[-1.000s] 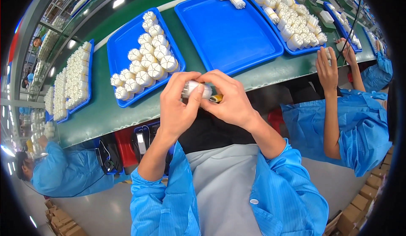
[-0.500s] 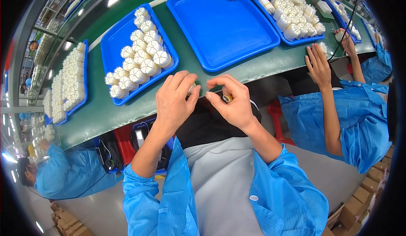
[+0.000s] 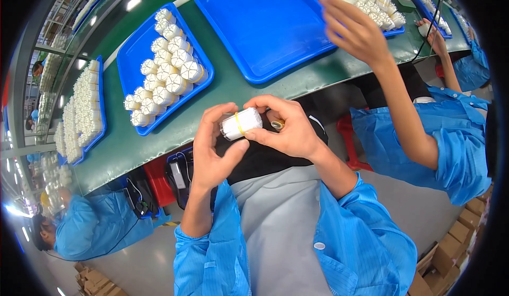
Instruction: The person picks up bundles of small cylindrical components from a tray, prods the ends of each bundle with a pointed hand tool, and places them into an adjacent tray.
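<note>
Head view shows me the roll (image 3: 251, 120) between both hands: right hand (image 3: 292, 130) pinching one end, left hand (image 3: 213, 146) spread beside it. Looks light, maybe slippery; I'd hold its yellow band (image 3: 238, 123).

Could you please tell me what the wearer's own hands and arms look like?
The left hand and right hand are ungloved, and both wrists are bare. The sleeves are loose, creased and bright blue, ending partway up the forearms. They belong to an open blue jacket with a white button, worn over a grey top.
</note>
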Demonstrator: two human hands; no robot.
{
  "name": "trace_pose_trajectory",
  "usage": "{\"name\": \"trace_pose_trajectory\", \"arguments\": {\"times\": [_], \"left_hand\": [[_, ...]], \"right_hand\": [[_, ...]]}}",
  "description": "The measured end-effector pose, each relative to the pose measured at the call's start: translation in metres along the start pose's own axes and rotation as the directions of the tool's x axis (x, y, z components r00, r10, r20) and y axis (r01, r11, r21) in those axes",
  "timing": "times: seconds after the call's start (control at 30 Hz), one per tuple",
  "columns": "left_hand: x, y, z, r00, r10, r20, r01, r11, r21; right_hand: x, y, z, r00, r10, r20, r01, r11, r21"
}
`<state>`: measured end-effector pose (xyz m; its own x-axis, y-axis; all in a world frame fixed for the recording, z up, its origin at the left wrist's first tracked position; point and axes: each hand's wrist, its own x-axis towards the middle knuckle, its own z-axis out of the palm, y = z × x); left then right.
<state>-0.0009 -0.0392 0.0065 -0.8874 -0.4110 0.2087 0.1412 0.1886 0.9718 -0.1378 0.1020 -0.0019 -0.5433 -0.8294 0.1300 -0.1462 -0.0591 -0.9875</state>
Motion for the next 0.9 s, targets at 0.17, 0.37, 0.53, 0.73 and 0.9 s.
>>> {"name": "trace_pose_trajectory", "arguments": {"times": [0.17,0.37,0.53,0.73,0.9], "left_hand": [[0.0,0.012,0.011,0.995,0.035,0.098,-0.081,0.85,0.521],[-0.007,-0.001,0.014,0.963,-0.269,0.034,0.251,0.836,-0.489],[-0.007,-0.001,0.019,0.959,-0.273,0.076,0.26,0.743,-0.617],[-0.01,-0.006,0.021,0.958,-0.233,0.166,0.278,0.622,-0.732],[-0.009,-0.008,0.027,0.987,-0.109,0.118,0.161,0.643,-0.749]], "right_hand": [[0.0,0.006,0.005,0.991,-0.133,0.017,0.134,0.989,-0.064],[-0.006,0.007,0.005,0.981,-0.123,-0.148,0.175,0.891,0.419],[-0.005,0.011,0.003,0.976,-0.143,-0.164,0.2,0.884,0.422],[-0.006,0.012,0.001,0.969,-0.153,-0.196,0.231,0.847,0.478],[-0.009,0.006,-0.002,0.967,-0.124,-0.221,0.216,0.86,0.462]]}}
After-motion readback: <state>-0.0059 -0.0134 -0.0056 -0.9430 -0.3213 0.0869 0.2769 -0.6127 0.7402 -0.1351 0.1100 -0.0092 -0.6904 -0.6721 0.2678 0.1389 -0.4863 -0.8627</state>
